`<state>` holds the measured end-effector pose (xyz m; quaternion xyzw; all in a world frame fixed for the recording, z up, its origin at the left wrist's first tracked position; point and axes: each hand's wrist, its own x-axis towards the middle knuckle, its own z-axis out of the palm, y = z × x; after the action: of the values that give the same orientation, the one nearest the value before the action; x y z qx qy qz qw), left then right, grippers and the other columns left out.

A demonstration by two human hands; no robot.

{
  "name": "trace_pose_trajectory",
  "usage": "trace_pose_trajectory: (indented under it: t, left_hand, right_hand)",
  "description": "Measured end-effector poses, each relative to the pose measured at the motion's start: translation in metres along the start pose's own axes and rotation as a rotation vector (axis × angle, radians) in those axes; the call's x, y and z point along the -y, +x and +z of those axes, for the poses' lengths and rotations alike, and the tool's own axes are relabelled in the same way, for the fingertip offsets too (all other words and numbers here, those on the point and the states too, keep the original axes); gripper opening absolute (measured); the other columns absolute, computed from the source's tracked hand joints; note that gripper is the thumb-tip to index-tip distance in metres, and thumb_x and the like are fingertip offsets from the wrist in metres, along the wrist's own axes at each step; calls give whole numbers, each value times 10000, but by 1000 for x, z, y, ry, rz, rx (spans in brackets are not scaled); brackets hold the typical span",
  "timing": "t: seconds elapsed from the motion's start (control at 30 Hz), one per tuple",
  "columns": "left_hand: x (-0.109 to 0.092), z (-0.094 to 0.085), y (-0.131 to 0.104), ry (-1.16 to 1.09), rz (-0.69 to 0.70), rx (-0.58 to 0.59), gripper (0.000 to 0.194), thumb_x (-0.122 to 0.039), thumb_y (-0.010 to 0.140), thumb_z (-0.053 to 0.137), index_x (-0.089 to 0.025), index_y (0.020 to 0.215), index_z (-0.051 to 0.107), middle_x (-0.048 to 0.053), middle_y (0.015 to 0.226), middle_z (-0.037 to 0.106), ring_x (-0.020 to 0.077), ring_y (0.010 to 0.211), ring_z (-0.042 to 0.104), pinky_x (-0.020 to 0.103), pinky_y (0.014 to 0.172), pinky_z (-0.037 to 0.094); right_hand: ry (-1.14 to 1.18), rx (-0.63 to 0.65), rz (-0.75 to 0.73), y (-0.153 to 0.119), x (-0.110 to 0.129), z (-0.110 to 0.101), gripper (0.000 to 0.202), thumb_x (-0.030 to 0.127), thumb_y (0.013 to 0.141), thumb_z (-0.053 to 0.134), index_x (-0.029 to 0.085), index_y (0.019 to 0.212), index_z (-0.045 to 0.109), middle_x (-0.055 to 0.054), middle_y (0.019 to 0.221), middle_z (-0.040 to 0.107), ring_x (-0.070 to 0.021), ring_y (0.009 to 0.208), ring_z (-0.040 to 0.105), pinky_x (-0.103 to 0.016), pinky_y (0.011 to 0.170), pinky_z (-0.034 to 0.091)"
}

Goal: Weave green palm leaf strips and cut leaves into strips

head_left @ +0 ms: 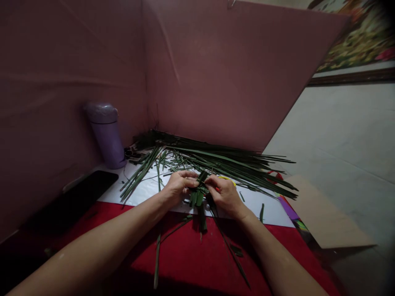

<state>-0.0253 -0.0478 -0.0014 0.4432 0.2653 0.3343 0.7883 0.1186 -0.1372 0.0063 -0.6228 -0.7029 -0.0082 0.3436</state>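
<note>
Between my two hands is a small woven piece of green leaf strips (197,196), with loose ends hanging below it. My left hand (179,187) pinches its left side between thumb and fingers. On the other side, my right hand (222,192) is closed with its fingertips at the piece's upper right edge. A yellow ring-shaped handle (228,179) shows partly behind my right hand, with a bit of red near it. Long strips trail down from the piece over the red cloth (185,263).
A large bundle of long green leaves (234,160) lies across the white sheet (135,197), among short cut scraps. A purple tumbler (108,139) stands at the left beside a dark phone-like slab (95,185). Pink panels (216,74) rise behind; brown cardboard (327,213) lies right.
</note>
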Motion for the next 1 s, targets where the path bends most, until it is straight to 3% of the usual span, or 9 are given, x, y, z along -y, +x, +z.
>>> trace_pose_trajectory:
  t: [0.17,0.3,0.63,0.87,1.0]
  left_hand:
    - [2,-2,0,-8,-17,60,313,-8,516,682,-98,810,622,-5,538,583,83,459,528,200,460,400]
    - [2,0,-1,17,-30,45,334,-30,509,693,-104,826,618,-15,537,577,81,429,510,189,405,365]
    - [3,0,-1,-27,-3,65,327,-21,494,693,-80,808,622,38,591,624,134,516,586,262,544,471]
    - [5,-1,-1,11,-38,77,312,-71,512,717,-89,812,631,37,621,619,132,518,582,270,535,466]
    - [7,-1,0,106,-56,101,217,-164,547,732,-84,719,626,34,594,598,101,451,537,222,445,402]
  right_hand:
    - [-39,1,-71,0,-1,-1,142,131,777,473,202,752,593,-17,665,616,-153,629,547,-241,601,347]
    - [-12,11,-44,1,-3,0,116,159,787,495,199,756,599,-15,652,624,-148,606,549,-241,580,347]
    - [267,42,16,2,-6,1,112,192,825,489,198,771,587,12,688,633,-118,610,560,-214,579,381]
    - [143,13,-5,2,-7,2,108,194,819,486,196,745,566,17,621,578,-120,569,519,-216,560,352]
    - [12,4,-4,1,-12,2,106,174,799,491,201,748,580,-2,640,596,-136,597,534,-222,573,352]
